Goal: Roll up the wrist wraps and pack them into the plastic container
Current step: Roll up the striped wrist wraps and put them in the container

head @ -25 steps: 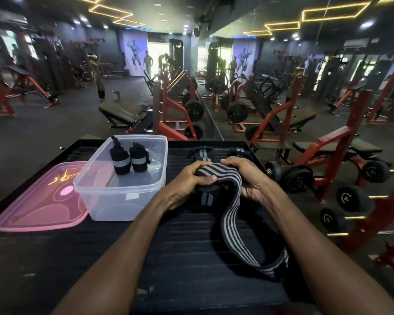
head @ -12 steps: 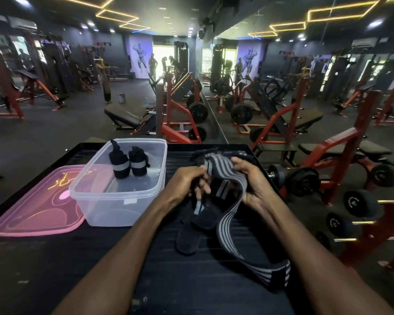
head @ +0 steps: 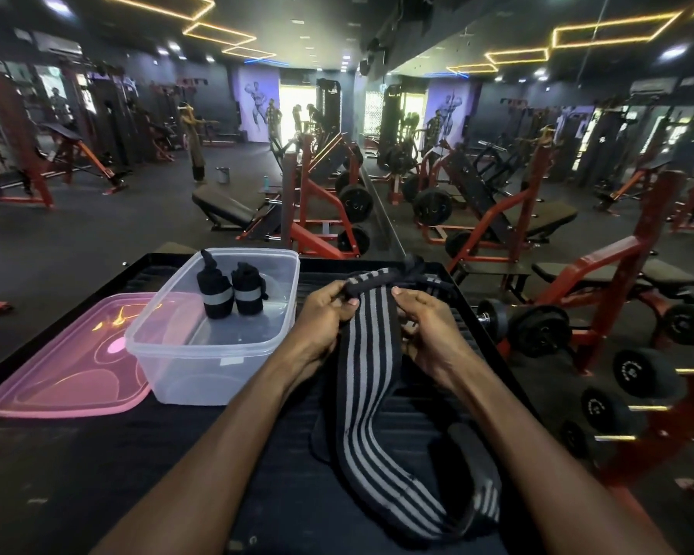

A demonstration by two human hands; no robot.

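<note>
Both hands grip 1 striped wrist wrap (head: 371, 374) at its far end: the left hand (head: 324, 314) has its fingers curled round the left edge with the thumb pressed on top, and the right hand (head: 425, 326) pinches the right edge, thumb on the upper face. The wrap is black with grey lengthwise stripes. It hangs down from the hands toward the person, and its lower length lies curved on the black table (head: 97, 474). Just beyond the hands, another wrap (head: 421, 274) lies on the table, partly hidden.

To the left of the hands stands the clear plastic container (head: 217, 354), open at the top. Inside it, 2 rolled wraps (head: 233, 292) stand upright side by side near the far wall, each black with 1 grey band. The pink lid (head: 69, 370) lies flat on the table, touching the left side of the container.

Beyond the table are red weight benches (head: 325, 218), and a rack of dumbbells (head: 638, 374) at the right.
</note>
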